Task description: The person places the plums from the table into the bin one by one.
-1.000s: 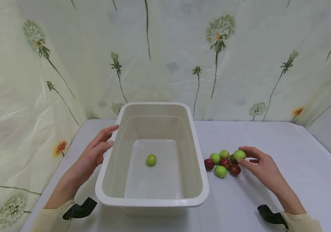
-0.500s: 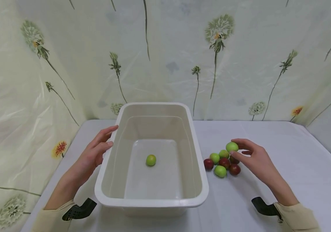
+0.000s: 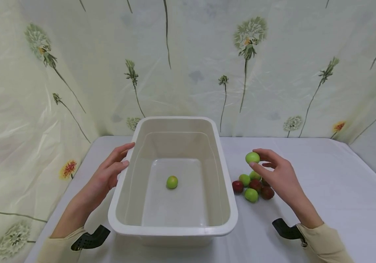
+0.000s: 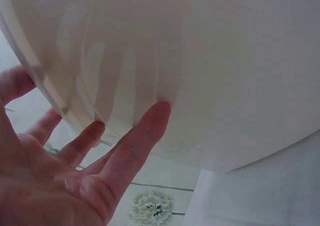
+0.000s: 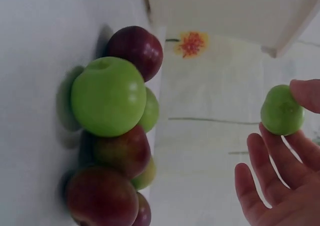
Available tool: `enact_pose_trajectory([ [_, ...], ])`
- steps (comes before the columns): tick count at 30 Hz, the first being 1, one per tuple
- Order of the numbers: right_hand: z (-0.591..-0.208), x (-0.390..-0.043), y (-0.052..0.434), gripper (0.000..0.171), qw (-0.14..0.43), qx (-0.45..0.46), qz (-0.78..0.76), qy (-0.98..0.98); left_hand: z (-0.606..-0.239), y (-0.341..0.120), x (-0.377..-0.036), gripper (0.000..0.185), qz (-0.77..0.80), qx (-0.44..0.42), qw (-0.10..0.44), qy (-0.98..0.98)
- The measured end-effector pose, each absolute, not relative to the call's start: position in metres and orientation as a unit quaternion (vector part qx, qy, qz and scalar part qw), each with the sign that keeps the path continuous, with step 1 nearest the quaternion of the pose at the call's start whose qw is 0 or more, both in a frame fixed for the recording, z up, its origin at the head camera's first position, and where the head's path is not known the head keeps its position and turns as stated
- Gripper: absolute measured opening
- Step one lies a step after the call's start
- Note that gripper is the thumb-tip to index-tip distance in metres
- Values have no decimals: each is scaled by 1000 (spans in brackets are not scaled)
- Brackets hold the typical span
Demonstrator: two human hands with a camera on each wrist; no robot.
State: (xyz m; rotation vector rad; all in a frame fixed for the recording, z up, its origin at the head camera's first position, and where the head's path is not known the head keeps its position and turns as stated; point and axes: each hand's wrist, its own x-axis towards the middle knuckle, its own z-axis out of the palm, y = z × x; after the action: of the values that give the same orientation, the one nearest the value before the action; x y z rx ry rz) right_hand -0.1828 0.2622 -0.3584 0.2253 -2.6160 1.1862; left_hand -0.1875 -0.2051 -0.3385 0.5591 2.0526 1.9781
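In the head view my right hand [image 3: 281, 177] pinches a green plum [image 3: 252, 157] between thumb and fingertips, up above a small heap of fruit. The right wrist view shows that held plum [image 5: 282, 110] with the other fingers spread below it. The heap mixes green plums [image 3: 251, 195] and dark red plums [image 3: 237, 187] on the table, right beside a white basin [image 3: 173, 230]. Inside the basin a single green plum [image 3: 172, 182] lies on the floor. My left hand [image 3: 104, 175] rests its fingertips and thumb on the basin's left side; its fingers [image 4: 155, 123] touch the outer wall.
A white cloth covers the table [image 3: 323, 175]. Behind it and at the left hangs a pale sheet [image 3: 188, 80] printed with dandelions. A black wrist mount [image 3: 286, 229] sits at the right cuff, and another mount [image 3: 90, 237] at the left cuff.
My right hand has lifted the green plum from beside the heap, moving it up and left toward the basin. The left hand and the basin have stayed in place.
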Motion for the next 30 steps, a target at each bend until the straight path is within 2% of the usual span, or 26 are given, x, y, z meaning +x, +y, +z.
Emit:
enact_pose_trajectory([
  [10,-351,-187,250,40,160,81,446,-877,-340,-206,-188,48,672,193,118,705],
  [20,-346,-189,236,38,155,96,488,-854,-342,-206,-187,47,677,188,125,700],
  [30,-340,-195,228,34,190,120,520,-824,-342,-206,-190,47,673,188,116,706],
])
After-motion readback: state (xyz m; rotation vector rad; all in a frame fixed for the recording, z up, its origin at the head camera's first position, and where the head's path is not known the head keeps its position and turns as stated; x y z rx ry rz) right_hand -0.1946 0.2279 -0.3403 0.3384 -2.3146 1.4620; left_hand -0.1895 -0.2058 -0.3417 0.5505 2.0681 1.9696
